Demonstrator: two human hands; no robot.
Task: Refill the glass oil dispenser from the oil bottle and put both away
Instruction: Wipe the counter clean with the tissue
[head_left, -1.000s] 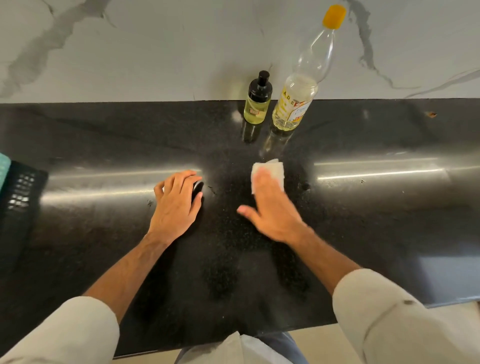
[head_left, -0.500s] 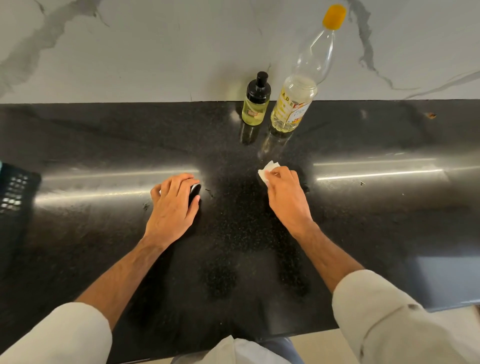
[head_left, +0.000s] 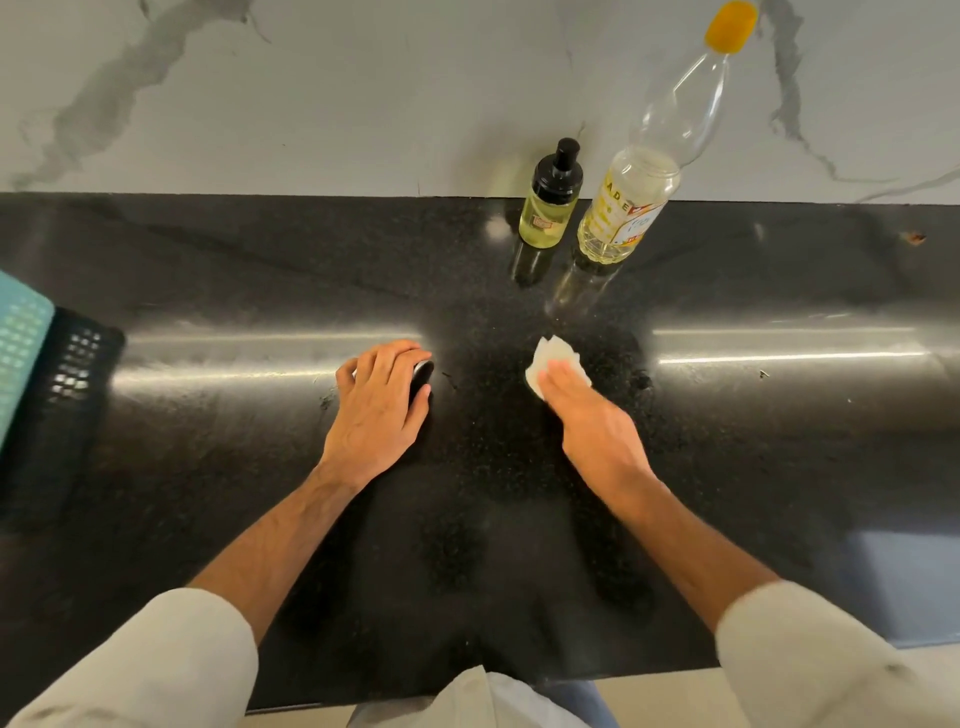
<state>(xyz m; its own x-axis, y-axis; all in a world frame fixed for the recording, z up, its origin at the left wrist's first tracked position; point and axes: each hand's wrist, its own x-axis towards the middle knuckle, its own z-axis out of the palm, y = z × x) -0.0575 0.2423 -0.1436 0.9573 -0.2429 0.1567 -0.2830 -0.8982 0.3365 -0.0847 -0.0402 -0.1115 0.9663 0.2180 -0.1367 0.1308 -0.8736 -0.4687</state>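
Black speckled countertop (head_left: 779, 467) under a grey-veined marble backsplash (head_left: 311, 93). Glass oil dispenser (head_left: 546, 208) stands upright at the back against the wall, black pump cap on, yellow-green oil up to about the shoulder. Oil bottle (head_left: 639, 202) just to its right, close but whether touching can't be told; clear plastic, orange cap on, pale oil only in the lower labelled part, upper part empty.

In front of the bottles, right hand (head_left: 592, 421) lies flat, fingers together, pressing a white tissue (head_left: 553, 356) onto the counter. Left hand (head_left: 379, 410) rests palm down, fingers curled over a small dark object (head_left: 423, 371), mostly hidden, can't identify.

Versus 0.5 s ago: right hand has flattened and slid slightly toward the person, more tissue showing ahead of the fingertips; a second ago it was further left. Left hand unchanged. Bottles unchanged.

Far left edge: black perforated basket (head_left: 62, 395) with a teal one (head_left: 21, 338) beside it, both cut by the frame. Counter right of the hands is open; small crumbs near the light streak. Front counter edge runs below the forearms, white sleeves (head_left: 156, 670) over it.
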